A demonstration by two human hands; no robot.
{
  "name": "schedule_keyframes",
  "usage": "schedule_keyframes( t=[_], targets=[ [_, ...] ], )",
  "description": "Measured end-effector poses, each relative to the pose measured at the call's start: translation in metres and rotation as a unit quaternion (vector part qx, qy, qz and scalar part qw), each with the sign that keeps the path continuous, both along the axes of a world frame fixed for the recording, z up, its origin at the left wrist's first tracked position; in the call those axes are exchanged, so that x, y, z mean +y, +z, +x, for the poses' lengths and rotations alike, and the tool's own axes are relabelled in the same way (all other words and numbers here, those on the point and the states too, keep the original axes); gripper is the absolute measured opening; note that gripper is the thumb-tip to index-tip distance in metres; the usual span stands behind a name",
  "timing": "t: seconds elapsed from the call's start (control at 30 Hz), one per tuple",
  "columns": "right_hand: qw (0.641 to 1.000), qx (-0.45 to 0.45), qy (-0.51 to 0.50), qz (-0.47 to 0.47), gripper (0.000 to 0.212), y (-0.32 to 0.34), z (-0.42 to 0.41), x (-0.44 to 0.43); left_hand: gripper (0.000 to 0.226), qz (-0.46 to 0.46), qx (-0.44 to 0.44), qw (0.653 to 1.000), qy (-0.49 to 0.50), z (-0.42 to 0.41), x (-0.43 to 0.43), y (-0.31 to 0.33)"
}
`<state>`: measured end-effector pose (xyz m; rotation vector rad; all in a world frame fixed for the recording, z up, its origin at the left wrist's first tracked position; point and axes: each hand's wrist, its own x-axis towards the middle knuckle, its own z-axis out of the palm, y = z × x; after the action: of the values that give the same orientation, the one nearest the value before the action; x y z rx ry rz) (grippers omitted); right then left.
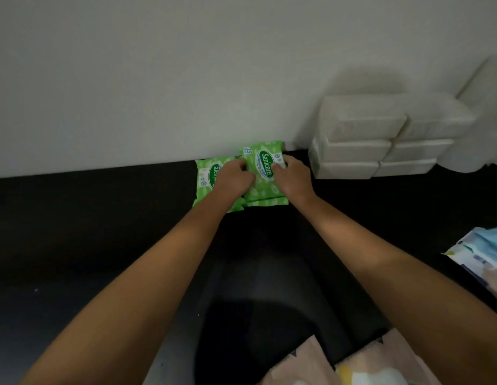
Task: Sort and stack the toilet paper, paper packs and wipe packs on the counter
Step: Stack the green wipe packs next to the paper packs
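While both hands reach far out to the wall, they hold one green wipe pack (262,169) between them. L hand (235,176) grips its left edge w/ fingers curled on top; R hand (293,176) grips its right edge, fingertips (278,165) pressed on the label. So both hands are closed on that pack, not let go.

That pack sits on top of other green packs; I can see at least one more edge under it, just below the hands. Right beside the grip, on the L side, another green pack (207,179) lies flat on the black counter (89,218), partly under the L wrist. Both green piles touch or almost touch the white wall (158,79).

To the R of the grip, near but apart, white paper packs (380,140) stand stacked 3 high in 2 columns against the wall. Further R, a big white wrapped thing leans there; too blurry to tell what it is.

Closer to the body, on the R, a blue & white pack (483,254) lies on the counter. Near the bottom edge, pinkish packs (353,368) show too.
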<state>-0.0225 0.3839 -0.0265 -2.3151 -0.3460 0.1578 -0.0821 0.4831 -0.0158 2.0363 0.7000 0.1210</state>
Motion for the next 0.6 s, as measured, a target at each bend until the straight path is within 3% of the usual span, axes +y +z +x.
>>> schedule_keyframes(
  t=[0.6],
  targets=[
    [1.000,-0.001,-0.011,-0.013,0.032,0.0069,0.0026,0.0029,0.017,0.004,0.013,1.000,-0.026,-0.0023,0.0022,0.0109]
  ],
)
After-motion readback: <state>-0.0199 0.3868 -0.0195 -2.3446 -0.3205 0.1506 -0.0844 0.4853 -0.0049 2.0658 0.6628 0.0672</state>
